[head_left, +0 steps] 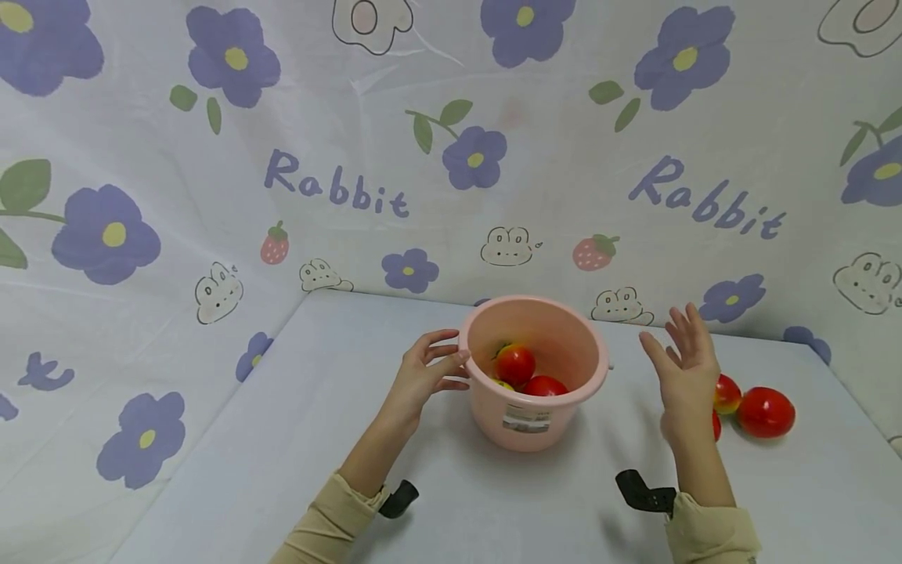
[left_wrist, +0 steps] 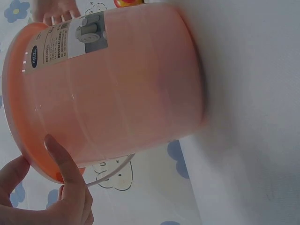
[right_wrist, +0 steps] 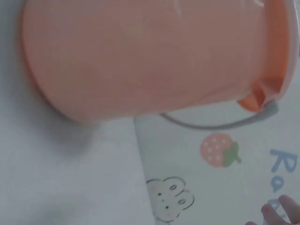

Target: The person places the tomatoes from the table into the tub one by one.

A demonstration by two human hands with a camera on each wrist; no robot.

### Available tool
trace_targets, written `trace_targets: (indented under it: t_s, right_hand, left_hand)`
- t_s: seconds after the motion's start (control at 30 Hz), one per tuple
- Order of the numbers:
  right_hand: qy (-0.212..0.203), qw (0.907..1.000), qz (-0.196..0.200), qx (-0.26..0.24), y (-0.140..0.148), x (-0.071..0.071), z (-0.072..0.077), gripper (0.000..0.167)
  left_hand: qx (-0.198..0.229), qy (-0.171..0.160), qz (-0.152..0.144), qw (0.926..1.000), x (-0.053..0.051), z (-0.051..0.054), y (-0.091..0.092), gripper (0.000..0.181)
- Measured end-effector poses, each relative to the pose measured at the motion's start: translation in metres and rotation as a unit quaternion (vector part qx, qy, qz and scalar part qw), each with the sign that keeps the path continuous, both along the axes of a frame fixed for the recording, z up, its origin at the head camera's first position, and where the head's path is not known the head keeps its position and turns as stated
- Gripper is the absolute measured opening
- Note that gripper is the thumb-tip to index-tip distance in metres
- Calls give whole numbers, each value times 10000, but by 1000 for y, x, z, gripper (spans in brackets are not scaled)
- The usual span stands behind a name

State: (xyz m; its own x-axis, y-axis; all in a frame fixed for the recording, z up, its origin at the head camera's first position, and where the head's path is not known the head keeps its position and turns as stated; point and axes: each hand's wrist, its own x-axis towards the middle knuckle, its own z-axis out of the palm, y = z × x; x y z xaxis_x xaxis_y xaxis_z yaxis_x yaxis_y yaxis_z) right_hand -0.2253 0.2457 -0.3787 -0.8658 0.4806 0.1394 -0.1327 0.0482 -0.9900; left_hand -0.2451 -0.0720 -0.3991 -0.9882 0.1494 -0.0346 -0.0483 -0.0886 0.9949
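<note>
Pinching the rim of the pink bucket [head_left: 486, 419] in the head view, the left hand [head_left: 423, 376] comes in from the left, fingers a bit spread, thumb up on the lip. Bucket's upright on the table [head_left: 317, 439], just right of that hand, with some red fruit [head_left: 516, 364] inside. The right hand [head_left: 689, 384] is up off the table, palm raised, fingers fanned, gripping nothing. It's between the bucket and more fruit [head_left: 766, 412] on the right.

Left wrist cam: one fingertip's on the rim edge, another digit lies along the outside just below it, so yeah, a light hold at the lip. Handle [left_wrist: 115, 171] hangs on the far side.

Right wrist cam: mostly bucket wall, plus a few loose fingertips [right_wrist: 272, 214] in the bottom corner, well apart from it.
</note>
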Motion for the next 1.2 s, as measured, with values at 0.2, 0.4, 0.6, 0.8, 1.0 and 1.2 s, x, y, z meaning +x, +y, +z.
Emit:
trace_targets:
  t_s: [0.2, 0.4, 0.6, 0.8, 1.0, 1.2]
  right_hand:
    - [-271, 9986, -333, -299, 17, 8, -15, 73]
    - [-576, 9943, -571, -687, 36, 18, -32, 73]
    - [-719, 9910, -730, -867, 48, 26, -51, 74]
    - [-796, 9906, -898, -653, 58, 30, -73, 73]
    - [-1024, 9891, -1044, -158, 62, 31, -90, 74]
    - [-1342, 9854, -1037, 122, 61, 32, -97, 81]
  left_hand:
    - [-2, 34, 9, 10000, 1, 0, 1, 51]
    - [64, 36, -12, 10000, 1, 1, 2, 50]
    - [105, 58, -49, 9999, 2, 1, 2, 51]
    - [87, 53, -72, 9999, 2, 0, 1, 51]
    - [42, 15, -44, 10000, 0, -2, 1, 52]
    - [70, 33, -33, 10000, 0, -1, 0, 51]
